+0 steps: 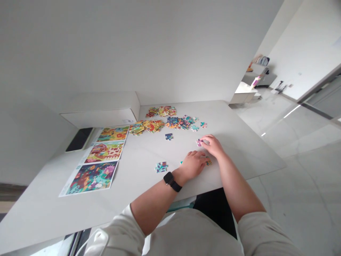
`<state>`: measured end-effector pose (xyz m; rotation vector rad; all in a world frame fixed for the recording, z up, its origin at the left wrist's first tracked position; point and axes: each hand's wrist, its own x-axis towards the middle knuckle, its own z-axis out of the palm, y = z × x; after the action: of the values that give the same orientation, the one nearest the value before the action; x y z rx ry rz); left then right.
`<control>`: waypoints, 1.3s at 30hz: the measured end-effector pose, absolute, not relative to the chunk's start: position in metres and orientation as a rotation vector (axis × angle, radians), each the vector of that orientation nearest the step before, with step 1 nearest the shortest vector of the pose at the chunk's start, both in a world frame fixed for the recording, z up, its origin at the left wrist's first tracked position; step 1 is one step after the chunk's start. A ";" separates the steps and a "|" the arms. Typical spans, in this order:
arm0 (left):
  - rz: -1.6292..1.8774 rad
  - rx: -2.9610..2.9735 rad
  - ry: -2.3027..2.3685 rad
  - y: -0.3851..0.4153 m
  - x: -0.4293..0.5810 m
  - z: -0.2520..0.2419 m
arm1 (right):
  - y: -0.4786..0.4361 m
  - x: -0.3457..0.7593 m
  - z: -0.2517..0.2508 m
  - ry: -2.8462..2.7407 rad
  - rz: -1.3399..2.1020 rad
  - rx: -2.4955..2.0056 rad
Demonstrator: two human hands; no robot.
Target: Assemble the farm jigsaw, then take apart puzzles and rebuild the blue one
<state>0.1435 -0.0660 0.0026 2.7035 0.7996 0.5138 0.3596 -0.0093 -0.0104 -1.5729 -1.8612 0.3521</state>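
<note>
Head view: right hand curled, its fingertips pinching a pink puzzle piece on the table; left hand relaxed and ungripping, palm down, fingers just beside an orange-green piece; teal piece peeking out by its side; black watch on the left wrist; blue piece and multicoloured piece lying apart on the table; heaps of pieces farther off, toward the box; three picture sheets in a row along the table's left side.
</note>
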 end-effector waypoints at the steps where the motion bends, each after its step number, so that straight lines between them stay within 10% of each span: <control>1: 0.541 2.689 0.818 -0.066 0.143 0.005 | -0.008 0.360 -0.011 -1.816 0.363 -1.590; 18: 1.231 1.847 1.083 -0.036 0.080 0.056 | -0.003 0.361 -0.017 -1.425 0.420 -1.745; 39: 0.973 1.750 1.565 0.022 -0.043 -0.004 | 0.005 0.362 -0.013 -1.353 0.551 -1.786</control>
<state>-0.0427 0.0220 -0.0042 1.7497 1.5650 0.9727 0.3617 0.0053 -0.0134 -1.7859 -1.3530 0.5505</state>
